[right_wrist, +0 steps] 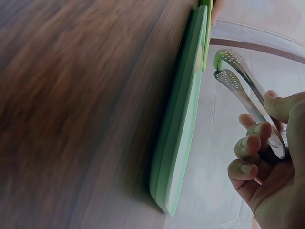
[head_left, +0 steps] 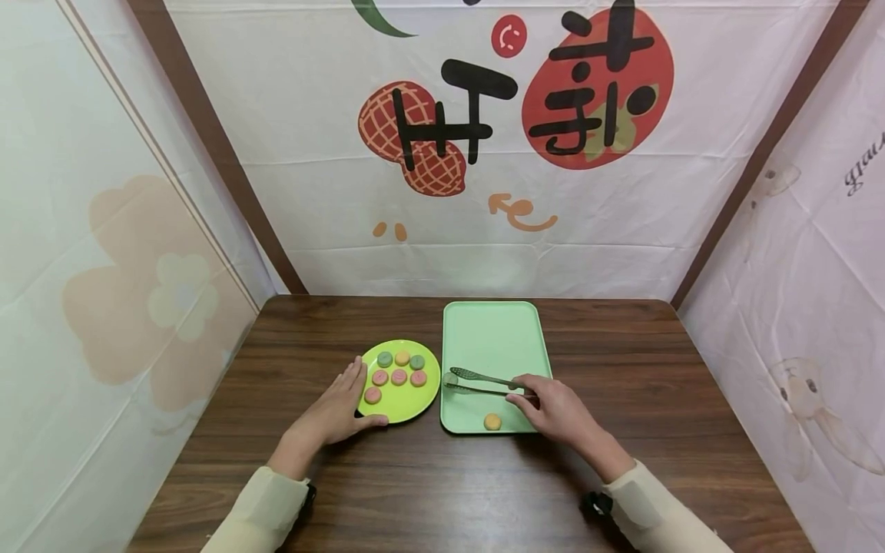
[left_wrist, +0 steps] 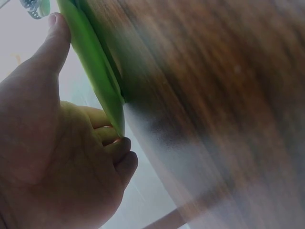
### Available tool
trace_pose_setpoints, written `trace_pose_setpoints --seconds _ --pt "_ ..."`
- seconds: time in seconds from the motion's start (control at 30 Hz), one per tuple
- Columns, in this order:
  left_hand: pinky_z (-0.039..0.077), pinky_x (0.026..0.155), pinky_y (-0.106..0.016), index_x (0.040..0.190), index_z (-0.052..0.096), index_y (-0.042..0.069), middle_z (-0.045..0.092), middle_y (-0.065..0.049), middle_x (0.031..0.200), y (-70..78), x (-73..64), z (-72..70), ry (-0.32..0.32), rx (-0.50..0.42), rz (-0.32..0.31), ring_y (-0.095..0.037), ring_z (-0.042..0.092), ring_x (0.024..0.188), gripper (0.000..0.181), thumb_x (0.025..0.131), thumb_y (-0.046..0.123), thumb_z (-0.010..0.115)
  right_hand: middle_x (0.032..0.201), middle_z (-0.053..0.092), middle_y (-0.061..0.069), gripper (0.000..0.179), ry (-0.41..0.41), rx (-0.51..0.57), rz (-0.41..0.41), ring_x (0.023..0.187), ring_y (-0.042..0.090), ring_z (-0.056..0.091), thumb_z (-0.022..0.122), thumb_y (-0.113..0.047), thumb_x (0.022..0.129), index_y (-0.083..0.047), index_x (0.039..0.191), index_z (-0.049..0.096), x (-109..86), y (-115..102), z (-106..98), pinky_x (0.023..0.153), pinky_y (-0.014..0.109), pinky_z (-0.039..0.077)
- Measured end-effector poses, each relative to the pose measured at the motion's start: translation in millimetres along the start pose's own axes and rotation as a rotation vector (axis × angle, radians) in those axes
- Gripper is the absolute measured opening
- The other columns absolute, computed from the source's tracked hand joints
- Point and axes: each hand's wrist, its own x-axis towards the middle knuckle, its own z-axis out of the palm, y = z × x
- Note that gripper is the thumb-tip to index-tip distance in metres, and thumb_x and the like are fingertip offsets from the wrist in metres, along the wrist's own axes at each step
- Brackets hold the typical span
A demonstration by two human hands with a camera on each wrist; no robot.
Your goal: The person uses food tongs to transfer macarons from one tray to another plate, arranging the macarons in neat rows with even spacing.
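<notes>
My left hand (head_left: pixel 339 407) rests along the left rim of a yellow-green plate (head_left: pixel 408 401), fingers outstretched and thumb at the near edge. On that plate lie several small round macaron-like sweets: pink ones (head_left: pixel 399 376), green ones (head_left: pixel 384 359) and a yellow one (head_left: pixel 402 358). With thumb and fingers my right hand (head_left: pixel 556 411) grips metal tongs (right_wrist: pixel 248 78). Between the perforated tips is a green macaron (head_left: pixel 450 379), held over the left edge of a pale green tray (head_left: pixel 491 330). A yellow macaron (head_left: pixel 492 422) sits near the tray's front edge.
Plate and tray stand side by side on a dark wood table (head_left: pixel 442 491), a narrow gap between them. Printed white cloth (head_left: pixel 332 207) hangs behind the table and on both sides.
</notes>
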Motion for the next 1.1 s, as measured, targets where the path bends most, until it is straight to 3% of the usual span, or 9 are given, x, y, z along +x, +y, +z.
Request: trace_pose_setpoints --seconds 0.4,1.1 --pt "0.018 0.132 -0.06 0.167 0.012 -0.011 0.005 -0.031 0.176 -1.5 1.0 0.5 -0.008 0.0 -0.003 -0.045 0.011 0.164 0.122 0.096 0.07 0.068 0.075 0.056 -0.017 0.028 -0.047 0.012 -0.056 0.062 -0.004 0.044 0.072 -0.03 0.106 -0.005 0.12 0.076 12.9 -9.4 10.4 0.061 0.022 0.047" --pt "0.019 0.132 -0.06 0.167 0.013 -0.012 0.005 -0.032 0.176 -1.5 0.7 0.3 0.005 0.0 0.004 -0.046 0.012 0.163 0.12 0.096 0.064 0.072 0.077 0.061 -0.011 0.028 -0.078 0.001 -0.121 0.063 -0.002 0.048 0.075 -0.028 0.104 -0.005 0.121 0.076 33.2 -32.5 30.7 0.062 0.025 0.051"
